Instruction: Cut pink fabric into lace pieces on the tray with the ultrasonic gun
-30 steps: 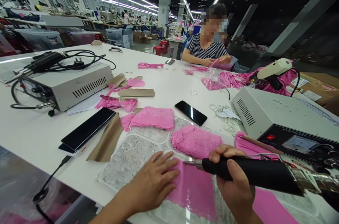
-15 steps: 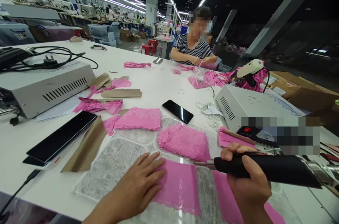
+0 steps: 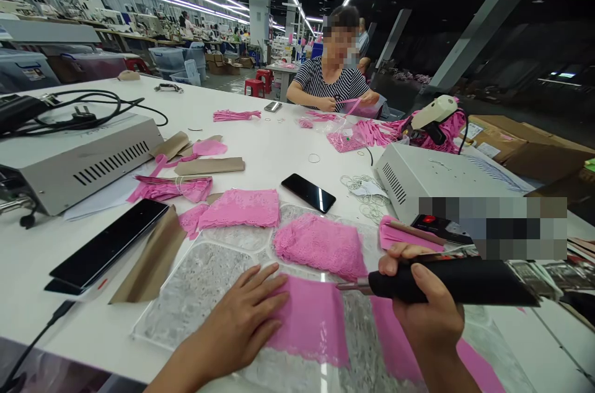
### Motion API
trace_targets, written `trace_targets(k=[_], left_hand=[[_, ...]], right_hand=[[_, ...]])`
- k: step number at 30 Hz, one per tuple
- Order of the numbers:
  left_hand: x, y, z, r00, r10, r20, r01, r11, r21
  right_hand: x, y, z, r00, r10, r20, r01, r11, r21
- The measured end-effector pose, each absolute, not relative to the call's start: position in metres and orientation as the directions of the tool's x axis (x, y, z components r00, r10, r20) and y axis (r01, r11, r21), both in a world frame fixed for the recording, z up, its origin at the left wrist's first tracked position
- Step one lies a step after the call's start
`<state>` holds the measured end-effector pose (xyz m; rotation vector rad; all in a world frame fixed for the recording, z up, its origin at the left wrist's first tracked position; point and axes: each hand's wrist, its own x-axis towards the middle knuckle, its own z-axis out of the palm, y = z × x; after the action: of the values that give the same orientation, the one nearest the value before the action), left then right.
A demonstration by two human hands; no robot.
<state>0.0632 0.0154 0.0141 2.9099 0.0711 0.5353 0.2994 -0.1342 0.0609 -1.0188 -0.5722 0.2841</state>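
My left hand [image 3: 246, 315], fingers spread, lies flat on the left edge of a pink fabric piece [image 3: 313, 318] with a scalloped lower edge. My right hand [image 3: 430, 312] is wrapped round a black-handled tool [image 3: 469, 281] with a slim metal tip. That tip points left at the fabric's upper right corner; whether it touches cannot be made out. Under the fabric is a clear sheet over a grey marbled surface [image 3: 199, 281]. Another pink piece [image 3: 395, 337] lies partly behind my right forearm. Just beyond are a folded pink lace stack [image 3: 320, 244] and a flatter lace stack [image 3: 239, 207].
Grey vented boxes stand left [image 3: 83, 157] and right [image 3: 432, 176]. A phone [image 3: 308, 193] lies behind the lace stacks, near loose elastic bands [image 3: 367, 191]. A black tablet-like slab [image 3: 109, 244] is at left. Across the table, a person in a striped top [image 3: 330, 83] handles a pink strip.
The view has shifted slightly. My left hand stays flat on the fabric and the tool tip stays at its corner. The person opposite has drawn their hands apart along a pink strip.
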Motion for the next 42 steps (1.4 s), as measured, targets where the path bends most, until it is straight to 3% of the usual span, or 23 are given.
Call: trace_targets(k=[9,15,28,36,42], left_hand=[[0.099,-0.023,0.028,0.822,0.153,0.549,0.007,-0.966,0.260],[0.134,-0.050,0.007,0.814,0.201,0.546,0.092,-0.971,0.220],[0.134,-0.044,0.003,0.890,0.069,0.450,0.023,-0.994,0.106],[0.133,-0.044,0.012,0.919,0.055,0.391,0.002,-0.991,0.133],[0.137,-0.048,0.014,0.904,0.039,0.425,-0.023,-0.990,0.140]], right_hand=[[0.307,-0.156,0.061,0.809,0.494,0.318,0.045,0.488,-0.872],[0.307,-0.159,0.054,0.818,0.477,0.323,0.029,0.527,-0.850],[0.309,-0.157,0.045,0.817,0.439,0.373,0.057,0.582,-0.811],[0.309,-0.155,0.043,0.822,0.450,0.349,0.036,0.571,-0.820],[0.310,-0.156,0.047,0.828,0.445,0.342,0.031,0.572,-0.820]])
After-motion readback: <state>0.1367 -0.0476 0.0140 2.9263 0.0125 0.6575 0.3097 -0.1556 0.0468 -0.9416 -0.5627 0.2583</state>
